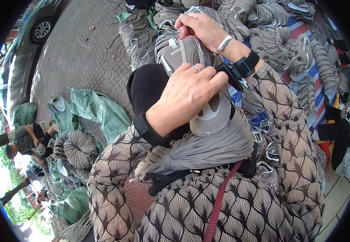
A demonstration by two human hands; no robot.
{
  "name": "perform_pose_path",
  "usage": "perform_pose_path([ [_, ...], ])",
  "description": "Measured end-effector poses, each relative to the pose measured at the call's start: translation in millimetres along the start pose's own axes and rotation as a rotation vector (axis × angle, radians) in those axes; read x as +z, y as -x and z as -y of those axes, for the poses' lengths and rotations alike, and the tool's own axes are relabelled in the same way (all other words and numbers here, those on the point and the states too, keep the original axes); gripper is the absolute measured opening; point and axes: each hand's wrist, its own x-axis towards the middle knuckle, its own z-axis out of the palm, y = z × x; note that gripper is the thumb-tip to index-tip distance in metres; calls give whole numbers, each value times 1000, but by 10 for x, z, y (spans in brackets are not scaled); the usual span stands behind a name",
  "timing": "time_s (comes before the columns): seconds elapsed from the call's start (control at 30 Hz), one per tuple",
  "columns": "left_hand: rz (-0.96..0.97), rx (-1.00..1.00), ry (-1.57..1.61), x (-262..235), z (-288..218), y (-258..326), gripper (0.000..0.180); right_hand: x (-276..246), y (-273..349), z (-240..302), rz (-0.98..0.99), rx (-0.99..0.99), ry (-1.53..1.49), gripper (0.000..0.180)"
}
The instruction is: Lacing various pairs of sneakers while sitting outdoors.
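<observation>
Paved ground point(90, 52); green sack point(98, 108), contents unclear. Grey shoe upper point(181, 58) bears pale lettering point(176, 52). Left hand point(188, 92) grasps upper; right hand point(205, 30) curled at far end, grip unclear.

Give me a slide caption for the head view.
Left hand and right hand at a grey mesh shoe upper, near a bundle of flat grey strips.

The left grip point(187, 94) curls its fingertips out of my sight and covers the middle of the grey shoe top point(186, 51). I can't tell if the right grip point(207, 31) pinches anything. Only part of the car point(42, 30) shows. The far-off person point(24, 137) is too small to see well.
</observation>
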Motion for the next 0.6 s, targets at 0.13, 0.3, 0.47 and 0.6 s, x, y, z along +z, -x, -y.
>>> perform_pose_path([
  [0.13, -82, -112, 126, 4, -13, 1, 16, 21, 6, 50, -11, 6, -17, 28],
  [0.3, 127, -477, 414, -149, -81, 37, 10, 19, -10, 15, -6, 0, -72, 27],
  [0.47, 228, -617, 987, -218, 13, 117, 23, 20, -24, 32, 15, 0, -98, 27],
  [0.6, -200, -265, 316, -245, -229, 385, 35, -47, -61, 190, -10, 61, -82, 30],
])
